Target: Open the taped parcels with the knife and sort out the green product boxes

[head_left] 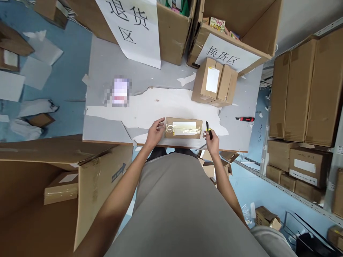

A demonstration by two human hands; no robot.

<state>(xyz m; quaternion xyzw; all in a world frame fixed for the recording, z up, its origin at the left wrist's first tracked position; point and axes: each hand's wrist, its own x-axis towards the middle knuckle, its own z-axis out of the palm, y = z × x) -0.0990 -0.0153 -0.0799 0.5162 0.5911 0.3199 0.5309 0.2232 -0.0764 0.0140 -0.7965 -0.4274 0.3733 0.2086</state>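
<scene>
A small taped cardboard box [169, 132] with a white label lies flat near the front edge of the table [104, 123]. At its left end is my left hand [155, 133], fingers stretched out and apart; whether the fingertips touch the cardboard I cannot tell. My right hand [212, 142] grips a black and yellow utility knife [209, 131] just off the box's right end. The knife points up and away from me, with its blade end beyond my fingers.
Two cardboard boxes [211, 80] stand at the back right of the table. A red and black utility knife [244, 119] lies at the right. Large cartons [173, 34] line the back. An open carton [103, 185] stands at my left, shelved boxes [297, 89] at my right.
</scene>
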